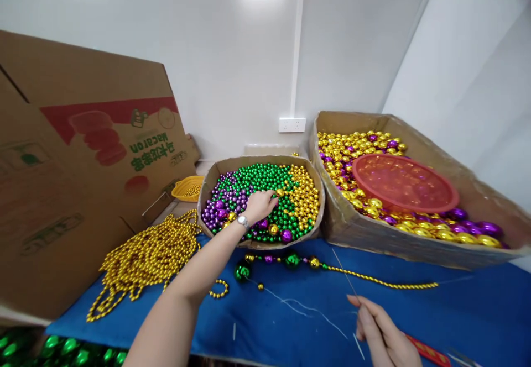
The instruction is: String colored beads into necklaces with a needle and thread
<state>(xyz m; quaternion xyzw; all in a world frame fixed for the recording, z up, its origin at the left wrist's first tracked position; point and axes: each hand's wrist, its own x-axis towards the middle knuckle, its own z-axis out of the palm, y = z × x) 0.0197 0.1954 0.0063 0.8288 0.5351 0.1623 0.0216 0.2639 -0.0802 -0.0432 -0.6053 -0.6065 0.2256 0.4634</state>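
Observation:
My left hand (260, 205), with a watch on its wrist, is inside a cardboard box (206, 182) of green, purple and gold beads (265, 176). Its fingers are drawn together at the beads, close to a gold one; what they pinch is hard to see. In my right hand (379, 328), low over the blue cloth (298, 323), a long thin needle (345, 272) is pinched, pointing up and left. Between the hands lies a strand of threaded beads (292, 260), large and small, ending in a gold bead run (381, 279). White thread (298, 307) trails across the cloth.
A bigger box (373, 245) at right holds gold and purple balls with a red basket (406, 182) on top. Gold bead chains (149, 259) are heaped at left by a tall carton (99, 151) and yellow basket (178, 190). A red-handled tool (429, 351) lies near my right hand.

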